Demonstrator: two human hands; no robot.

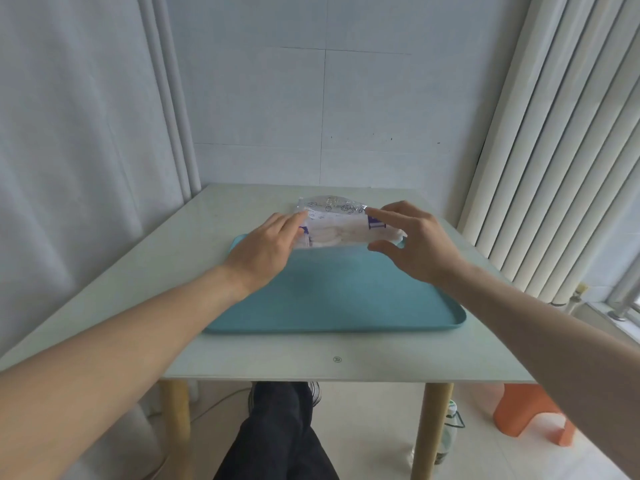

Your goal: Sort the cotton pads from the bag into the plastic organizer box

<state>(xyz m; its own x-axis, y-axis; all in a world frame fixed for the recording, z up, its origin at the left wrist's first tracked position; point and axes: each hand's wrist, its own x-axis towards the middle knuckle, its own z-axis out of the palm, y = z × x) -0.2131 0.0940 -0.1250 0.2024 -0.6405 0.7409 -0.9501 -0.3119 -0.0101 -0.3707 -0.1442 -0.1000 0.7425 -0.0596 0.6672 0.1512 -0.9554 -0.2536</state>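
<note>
Left hand seems to pinch the bag; right hand hovers with spread fingers. Grip both ends firmly, then open it over the tray.

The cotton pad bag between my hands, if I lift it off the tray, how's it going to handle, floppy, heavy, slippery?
The bag is thin crinkled clear film, so it will probably sag and bend rather than stay flat. It shows only white cotton pads inside, so it should feel light for its size. The glossy film may slide a little on the smooth blue tray.
</note>
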